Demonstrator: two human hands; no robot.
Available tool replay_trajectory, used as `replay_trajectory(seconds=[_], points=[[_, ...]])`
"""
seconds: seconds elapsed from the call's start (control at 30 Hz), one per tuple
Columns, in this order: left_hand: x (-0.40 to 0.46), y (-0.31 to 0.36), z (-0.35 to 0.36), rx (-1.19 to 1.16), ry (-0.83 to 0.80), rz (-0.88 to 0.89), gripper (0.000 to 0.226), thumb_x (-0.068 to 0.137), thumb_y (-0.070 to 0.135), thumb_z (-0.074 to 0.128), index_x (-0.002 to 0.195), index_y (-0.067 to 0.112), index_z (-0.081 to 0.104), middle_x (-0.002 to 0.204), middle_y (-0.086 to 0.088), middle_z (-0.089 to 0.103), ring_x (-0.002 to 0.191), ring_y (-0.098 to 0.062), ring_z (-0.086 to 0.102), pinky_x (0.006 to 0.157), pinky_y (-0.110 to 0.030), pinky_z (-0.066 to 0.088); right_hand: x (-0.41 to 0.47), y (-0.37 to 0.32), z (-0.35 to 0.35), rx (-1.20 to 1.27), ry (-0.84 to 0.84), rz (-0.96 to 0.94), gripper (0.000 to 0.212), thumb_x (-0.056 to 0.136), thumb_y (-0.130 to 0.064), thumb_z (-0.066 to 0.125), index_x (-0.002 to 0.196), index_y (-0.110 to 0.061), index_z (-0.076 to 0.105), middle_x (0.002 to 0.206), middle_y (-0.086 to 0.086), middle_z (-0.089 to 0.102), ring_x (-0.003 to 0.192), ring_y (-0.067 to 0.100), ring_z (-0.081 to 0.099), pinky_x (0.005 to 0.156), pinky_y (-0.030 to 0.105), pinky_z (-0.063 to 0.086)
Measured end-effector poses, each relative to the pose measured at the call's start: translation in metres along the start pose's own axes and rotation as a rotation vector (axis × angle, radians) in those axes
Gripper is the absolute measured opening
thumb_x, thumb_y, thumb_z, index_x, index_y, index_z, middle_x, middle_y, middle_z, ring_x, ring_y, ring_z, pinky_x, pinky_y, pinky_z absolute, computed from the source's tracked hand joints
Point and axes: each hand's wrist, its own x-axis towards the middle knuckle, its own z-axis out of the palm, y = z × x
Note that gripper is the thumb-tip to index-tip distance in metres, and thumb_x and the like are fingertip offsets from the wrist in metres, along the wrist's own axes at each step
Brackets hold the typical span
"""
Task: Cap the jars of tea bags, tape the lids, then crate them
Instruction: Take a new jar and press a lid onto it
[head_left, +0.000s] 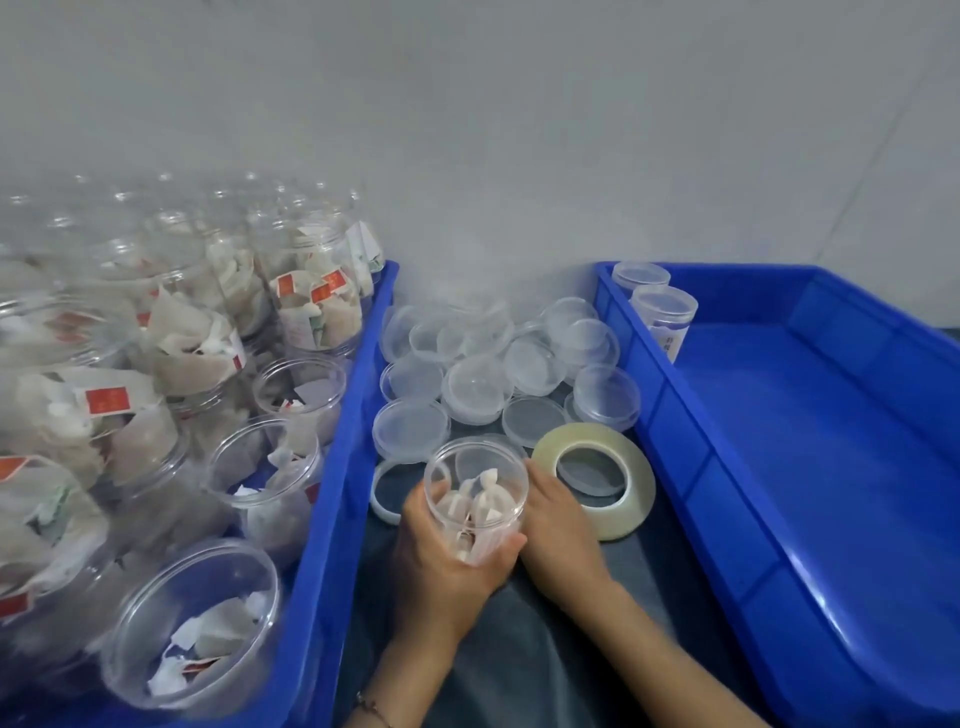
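Observation:
My left hand (441, 561) grips an open clear jar (475, 493) of tea bags, upright on the dark table between the two crates. My right hand (558, 525) lies against the jar's right side, beside a roll of clear tape (631, 467) lying flat; whether its fingers hold anything is hidden. Several loose clear lids (478, 389) are piled just behind the jar. The blue crate on the left (337, 467) is packed with several uncapped jars of tea bags (306, 312). Two capped jars (662, 312) stand in the far left corner of the blue crate on the right (779, 545).
A grey wall closes off the back. The dark table surface (545, 649) shows in the narrow gap between the crates, where my forearms reach in from the near edge. Most of the right crate's floor is bare blue plastic.

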Motion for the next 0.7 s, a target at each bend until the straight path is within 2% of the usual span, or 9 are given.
replay_trajectory(seconds=[0.2, 0.27, 0.33, 0.43, 0.53, 0.63, 0.67, 0.7], points=[[-0.001, 0.001, 0.001, 0.060, 0.031, 0.043, 0.093, 0.044, 0.061, 0.073, 0.123, 0.019, 0.049, 0.108, 0.006, 0.066, 0.091, -0.023, 0.066, 0.056, -0.012, 0.028, -0.001, 0.004, -0.004, 0.072, 0.063, 0.026, 0.026, 0.097, -0.029, 0.046, 0.116, -0.021, 0.062, 0.122, -0.009, 0.059, 0.131, 0.008, 0.037, 0.103, 0.022, 0.028], [0.000, 0.000, 0.001, 0.055, 0.028, 0.042, 0.091, 0.045, 0.059, 0.077, 0.123, 0.020, 0.048, 0.110, 0.007, 0.065, 0.093, -0.021, 0.066, 0.057, -0.012, 0.029, 0.007, -0.001, -0.020, 0.335, 0.109, 0.201, 0.016, 0.095, -0.019, 0.050, 0.098, -0.013, 0.065, 0.103, -0.004, 0.064, 0.108, 0.012, 0.052, 0.088, 0.024, 0.037], [0.000, -0.002, 0.002, 0.041, 0.024, 0.040, 0.091, 0.046, 0.061, 0.076, 0.123, 0.021, 0.047, 0.113, 0.010, 0.063, 0.096, -0.019, 0.065, 0.062, -0.015, 0.033, 0.020, -0.008, -0.047, 0.677, 0.212, 0.388, 0.012, 0.095, -0.015, 0.052, 0.094, -0.010, 0.063, 0.089, -0.006, 0.062, 0.085, 0.011, 0.055, 0.075, 0.021, 0.038], [0.000, -0.002, 0.002, 0.007, 0.030, 0.018, 0.092, 0.043, 0.073, 0.068, 0.121, 0.028, 0.045, 0.106, 0.020, 0.056, 0.096, -0.017, 0.065, 0.064, -0.020, 0.037, 0.038, -0.021, -0.087, 0.959, 0.332, 0.453, 0.015, 0.100, -0.023, 0.041, 0.091, -0.024, 0.053, 0.081, -0.009, 0.064, 0.077, 0.000, 0.059, 0.069, 0.017, 0.042], [0.001, -0.004, 0.003, -0.026, 0.020, 0.011, 0.094, 0.041, 0.077, 0.064, 0.121, 0.030, 0.043, 0.101, 0.023, 0.052, 0.093, -0.015, 0.064, 0.063, -0.016, 0.037, 0.045, -0.027, -0.113, 1.071, 0.435, 0.512, 0.017, 0.100, -0.020, 0.032, 0.093, -0.029, 0.046, 0.072, -0.004, 0.059, 0.062, 0.002, 0.057, 0.062, 0.018, 0.044], [0.001, -0.006, 0.004, -0.021, 0.010, 0.034, 0.092, 0.048, 0.063, 0.081, 0.124, 0.026, 0.044, 0.103, 0.021, 0.052, 0.094, -0.015, 0.064, 0.065, -0.016, 0.037, 0.040, -0.027, -0.119, 1.092, 0.404, 0.561, 0.013, 0.099, -0.021, 0.033, 0.100, -0.027, 0.045, 0.081, -0.002, 0.055, 0.072, 0.012, 0.052, 0.067, 0.031, 0.043], [0.001, -0.006, 0.003, -0.023, 0.012, 0.046, 0.092, 0.050, 0.060, 0.083, 0.124, 0.023, 0.044, 0.104, 0.021, 0.052, 0.094, -0.015, 0.064, 0.065, -0.015, 0.037, 0.038, -0.028, -0.117, 1.053, 0.342, 0.559, 0.009, 0.099, -0.027, 0.037, 0.102, -0.025, 0.045, 0.086, -0.003, 0.056, 0.076, 0.014, 0.054, 0.069, 0.032, 0.044], [0.001, -0.007, 0.004, -0.027, 0.018, 0.062, 0.093, 0.049, 0.060, 0.080, 0.125, 0.022, 0.044, 0.105, 0.020, 0.052, 0.095, -0.016, 0.064, 0.065, -0.013, 0.037, 0.034, -0.030, -0.113, 1.008, 0.260, 0.552, 0.014, 0.098, -0.036, 0.042, 0.105, -0.024, 0.044, 0.092, -0.002, 0.057, 0.081, 0.015, 0.056, 0.072, 0.032, 0.046]])
